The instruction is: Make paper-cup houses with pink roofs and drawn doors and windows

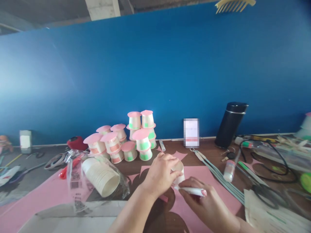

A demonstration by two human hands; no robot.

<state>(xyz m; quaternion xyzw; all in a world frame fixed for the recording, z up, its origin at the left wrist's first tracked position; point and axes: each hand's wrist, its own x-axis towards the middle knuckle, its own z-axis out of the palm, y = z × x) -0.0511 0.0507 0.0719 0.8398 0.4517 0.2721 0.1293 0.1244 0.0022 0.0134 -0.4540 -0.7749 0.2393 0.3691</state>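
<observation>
My left hand (161, 171) is closed on a white paper cup (179, 170) that stands on a pink paper sheet (194, 208). Pinched in my right hand (206, 202) is a white marker pen (193, 191) with a pinkish end. Its tip points left and lies close to the foot of the cup; whether it touches the paper is too small to tell. Round pieces have been cut out of the sheet's left side, and dark table shows through the holes. Pink scraps (179, 155) lie behind the cup.
Paper cups with pink paper tops (142, 136) stand stacked at the back. A bagged stack of plain cups (102, 178) lies to the left. On the right are a black bottle (229, 126), a lanyard with a badge (191, 132), a glue stick (229, 171) and scissors (266, 195).
</observation>
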